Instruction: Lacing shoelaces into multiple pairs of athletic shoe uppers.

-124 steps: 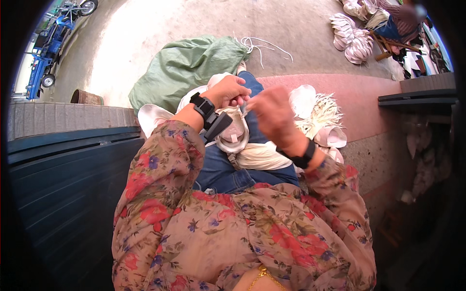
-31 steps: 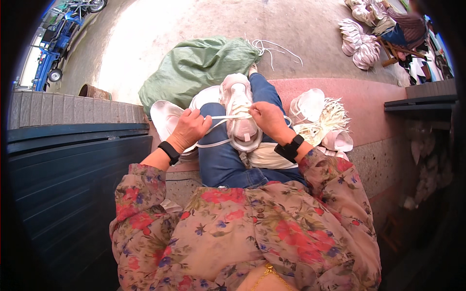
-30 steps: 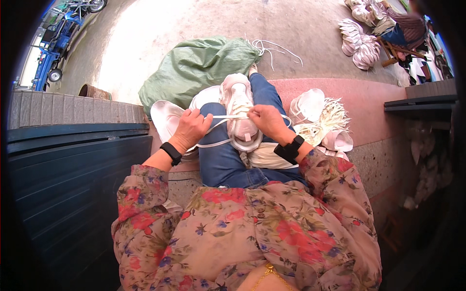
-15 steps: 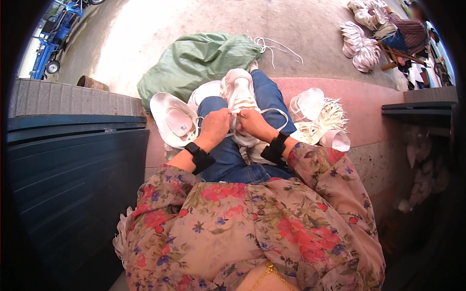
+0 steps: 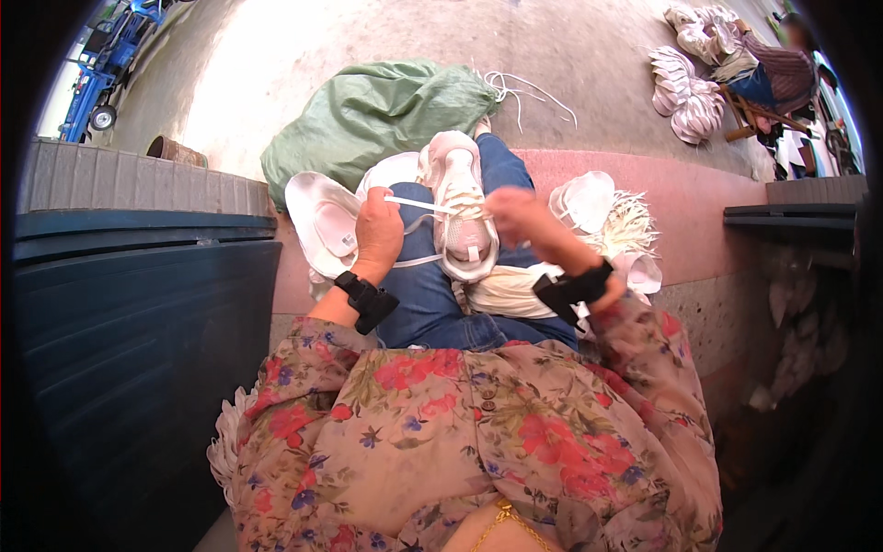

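Observation:
A white and pale pink sneaker [image 5: 457, 184] rests between my knees with its toe pointing away from me. My left hand [image 5: 379, 228] is closed on a white shoelace [image 5: 418, 203], drawn taut from the sneaker's eyelets. Another stretch of lace hangs loose below it, across my left thigh. Beside the sneaker's right edge is my right hand [image 5: 526, 219], blurred by motion. Its fingers look curled, but what they hold does not show. A bundle of off-white laces [image 5: 508, 293] lies in my lap under my right wrist.
White shoes [image 5: 324, 221] lie by my left knee; a white shoe [image 5: 585, 201] and loose laces [image 5: 628, 224] lie by my right. A green sack [image 5: 368, 120] sits ahead. Dark blue panels [image 5: 138, 340] stand left. Another person [image 5: 782, 78] sits far right near piled shoes [image 5: 685, 97].
My hands have moved apart from the middle of the sneaker. The left went left, pulling a lace taut; the right swung right. The sneaker's tongue and heel opening now show.

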Tool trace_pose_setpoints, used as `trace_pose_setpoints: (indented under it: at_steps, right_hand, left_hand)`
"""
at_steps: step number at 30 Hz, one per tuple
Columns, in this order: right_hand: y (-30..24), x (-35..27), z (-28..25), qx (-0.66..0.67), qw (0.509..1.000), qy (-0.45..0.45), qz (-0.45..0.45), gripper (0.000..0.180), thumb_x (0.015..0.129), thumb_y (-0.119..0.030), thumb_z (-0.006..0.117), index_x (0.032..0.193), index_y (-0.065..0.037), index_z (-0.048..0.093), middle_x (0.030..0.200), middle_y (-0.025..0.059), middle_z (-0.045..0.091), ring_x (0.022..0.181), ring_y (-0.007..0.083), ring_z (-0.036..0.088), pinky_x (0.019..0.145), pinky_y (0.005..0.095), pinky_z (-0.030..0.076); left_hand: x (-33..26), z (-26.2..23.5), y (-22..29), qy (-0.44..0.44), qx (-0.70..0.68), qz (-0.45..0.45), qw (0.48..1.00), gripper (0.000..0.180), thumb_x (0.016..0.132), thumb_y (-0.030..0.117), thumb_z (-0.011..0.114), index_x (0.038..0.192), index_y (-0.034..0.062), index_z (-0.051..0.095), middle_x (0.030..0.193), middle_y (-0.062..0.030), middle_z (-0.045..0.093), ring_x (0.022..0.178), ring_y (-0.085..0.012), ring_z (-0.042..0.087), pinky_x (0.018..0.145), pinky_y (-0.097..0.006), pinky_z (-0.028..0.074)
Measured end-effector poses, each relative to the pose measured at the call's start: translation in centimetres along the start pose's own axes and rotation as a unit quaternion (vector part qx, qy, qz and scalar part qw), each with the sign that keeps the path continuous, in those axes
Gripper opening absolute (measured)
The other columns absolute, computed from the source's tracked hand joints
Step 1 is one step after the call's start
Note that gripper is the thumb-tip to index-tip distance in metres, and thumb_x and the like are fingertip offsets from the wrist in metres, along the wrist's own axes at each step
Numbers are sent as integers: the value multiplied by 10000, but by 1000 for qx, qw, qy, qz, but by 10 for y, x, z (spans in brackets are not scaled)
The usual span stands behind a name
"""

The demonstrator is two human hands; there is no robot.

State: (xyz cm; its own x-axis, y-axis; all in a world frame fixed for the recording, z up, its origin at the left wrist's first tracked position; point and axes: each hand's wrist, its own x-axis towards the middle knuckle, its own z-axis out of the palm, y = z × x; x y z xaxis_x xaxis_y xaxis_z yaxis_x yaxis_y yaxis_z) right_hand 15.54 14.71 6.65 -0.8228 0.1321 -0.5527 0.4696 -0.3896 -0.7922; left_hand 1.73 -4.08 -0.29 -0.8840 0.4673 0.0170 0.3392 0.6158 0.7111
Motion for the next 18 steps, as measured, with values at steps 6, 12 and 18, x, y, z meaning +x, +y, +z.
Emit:
trace_pose_setpoints:
  at_steps: [6, 12, 18]
  right_hand:
    - [-110, -69, -22, 240, 881, -49, -404, 237, 919, -171, 317, 768, -82, 477, 503, -79, 217, 407, 52, 191, 508, 240, 275]
    - [-117, -60, -16, 273, 836, -175, -442, 188, 920, -182, 311, 861, -69, 448, 525, -78, 219, 414, 44, 194, 516, 228, 265]
    - [-125, -41, 0, 266, 848, -204, -410, 199, 916, -175, 313, 873, -44, 457, 542, -73, 249, 426, 48, 231, 517, 236, 291]
  left_hand:
    - [-6, 24, 11, -133, 65, 135, 980, 126, 760, 107, 505, 833, 31, 574, 772, -171, 567, 703, -359, 510, 688, -403, 402]
    - [32, 8, 47, -224, -25, 64, 972, 247, 794, 169, 568, 992, 27, 607, 780, -114, 618, 686, -152, 565, 624, -268, 434]
    - [49, 0, 111, -501, -179, 26, 846, 286, 780, 200, 613, 1025, 52, 613, 892, -37, 613, 833, -104, 536, 742, -251, 421]
